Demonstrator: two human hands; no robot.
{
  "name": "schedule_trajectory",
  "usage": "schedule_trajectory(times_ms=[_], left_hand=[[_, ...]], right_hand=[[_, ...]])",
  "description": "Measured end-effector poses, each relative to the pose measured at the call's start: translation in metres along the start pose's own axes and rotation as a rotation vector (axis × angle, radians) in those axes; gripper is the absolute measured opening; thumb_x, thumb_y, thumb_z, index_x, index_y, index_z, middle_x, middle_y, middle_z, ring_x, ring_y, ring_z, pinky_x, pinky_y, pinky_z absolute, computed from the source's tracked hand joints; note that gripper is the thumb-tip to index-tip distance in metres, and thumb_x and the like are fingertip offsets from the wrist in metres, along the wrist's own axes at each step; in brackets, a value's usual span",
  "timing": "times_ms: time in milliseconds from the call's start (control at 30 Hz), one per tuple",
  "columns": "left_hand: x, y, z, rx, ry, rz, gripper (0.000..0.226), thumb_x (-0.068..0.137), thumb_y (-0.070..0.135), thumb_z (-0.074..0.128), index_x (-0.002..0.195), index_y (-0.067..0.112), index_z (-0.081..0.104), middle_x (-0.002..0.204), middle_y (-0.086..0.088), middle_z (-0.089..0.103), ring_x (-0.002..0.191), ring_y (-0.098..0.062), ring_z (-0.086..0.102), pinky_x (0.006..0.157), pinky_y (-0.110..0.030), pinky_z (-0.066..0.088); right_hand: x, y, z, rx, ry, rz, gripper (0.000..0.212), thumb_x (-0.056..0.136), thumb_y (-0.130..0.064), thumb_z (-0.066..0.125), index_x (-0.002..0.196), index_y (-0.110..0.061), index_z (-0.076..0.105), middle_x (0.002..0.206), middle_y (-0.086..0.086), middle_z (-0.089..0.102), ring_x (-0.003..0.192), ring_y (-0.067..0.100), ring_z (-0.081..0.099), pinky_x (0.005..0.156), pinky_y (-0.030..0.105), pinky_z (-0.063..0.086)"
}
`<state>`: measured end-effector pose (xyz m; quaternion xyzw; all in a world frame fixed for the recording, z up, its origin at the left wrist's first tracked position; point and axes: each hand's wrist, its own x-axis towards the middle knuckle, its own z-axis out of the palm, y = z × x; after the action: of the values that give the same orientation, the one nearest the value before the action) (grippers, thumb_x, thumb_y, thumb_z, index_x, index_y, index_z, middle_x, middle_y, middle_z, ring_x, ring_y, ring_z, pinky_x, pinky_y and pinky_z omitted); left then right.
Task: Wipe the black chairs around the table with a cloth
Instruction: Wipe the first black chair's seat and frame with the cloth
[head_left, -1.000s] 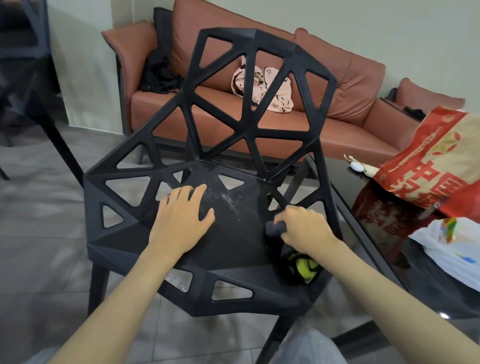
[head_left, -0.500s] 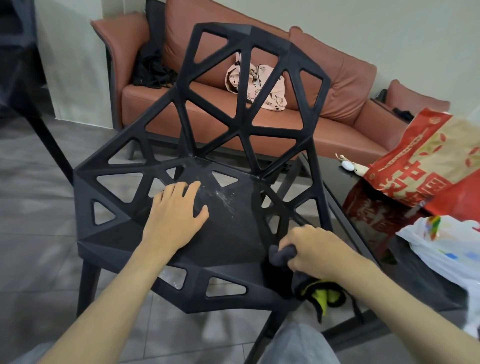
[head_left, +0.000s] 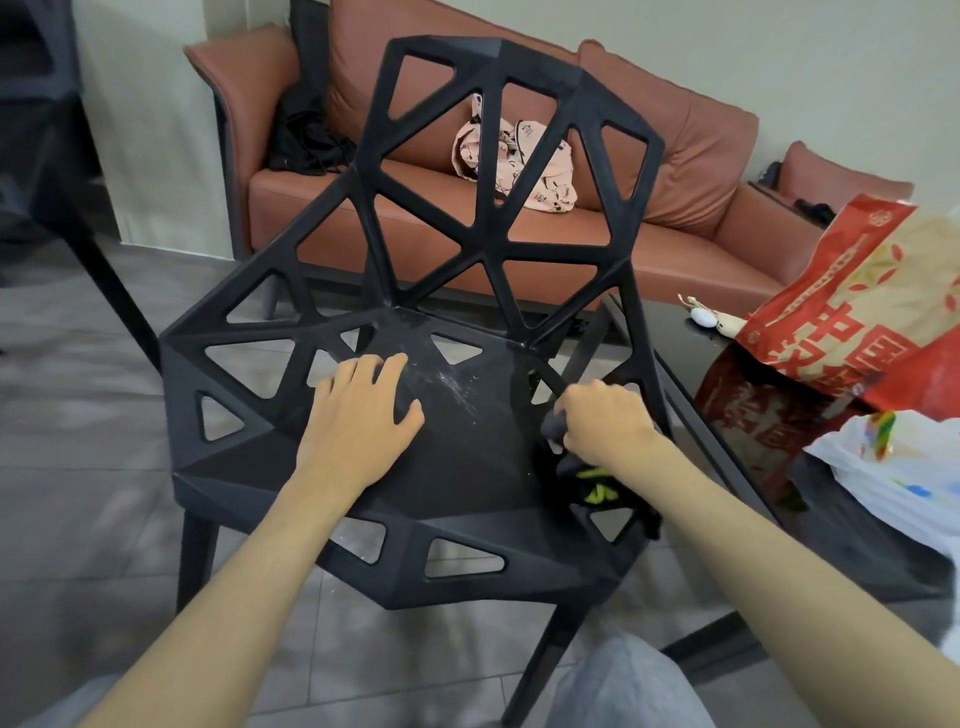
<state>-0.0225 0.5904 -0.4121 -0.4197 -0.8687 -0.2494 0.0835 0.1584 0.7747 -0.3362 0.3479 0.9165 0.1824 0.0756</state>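
Wiping the seat of the chair (head_left: 467, 467) beside the table (head_left: 675, 332): right hand (head_left: 602, 421) clenched around the cloth (head_left: 587, 478) at the seat's right edge, left hand (head_left: 358, 415) spread flat, bracing. Next, probably sweeping left across the white smudges (head_left: 457, 389) at mid-seat.

Chair (head_left: 467, 291) left of table (head_left: 670, 332), sofa (head_left: 691, 156) behind, bags (head_left: 857, 312) on table

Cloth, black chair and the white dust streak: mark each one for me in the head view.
cloth (head_left: 589, 475): head view, bunched dark fabric below the right hand.
black chair (head_left: 467, 467): head view, middle of the seat.
dust streak (head_left: 457, 389): head view, whitish smear on the seat.
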Motion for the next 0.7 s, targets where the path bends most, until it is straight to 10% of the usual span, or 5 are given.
schedule_trajectory(times_ms=[700], left_hand=[[-0.003,0.000,-0.004,-0.036,0.023,0.032,0.057,0.099,0.042,0.054,0.149,0.017,0.047,0.139,-0.008,0.056,0.133,-0.030,0.048,0.104,-0.048,0.042]], right_hand=[[-0.087,0.000,-0.005,0.051,0.042,-0.051,0.014,0.094,-0.030,0.064,0.107,-0.026,0.061,0.108,-0.003,0.050,0.103,0.025,0.063,0.066,0.033,0.037]])
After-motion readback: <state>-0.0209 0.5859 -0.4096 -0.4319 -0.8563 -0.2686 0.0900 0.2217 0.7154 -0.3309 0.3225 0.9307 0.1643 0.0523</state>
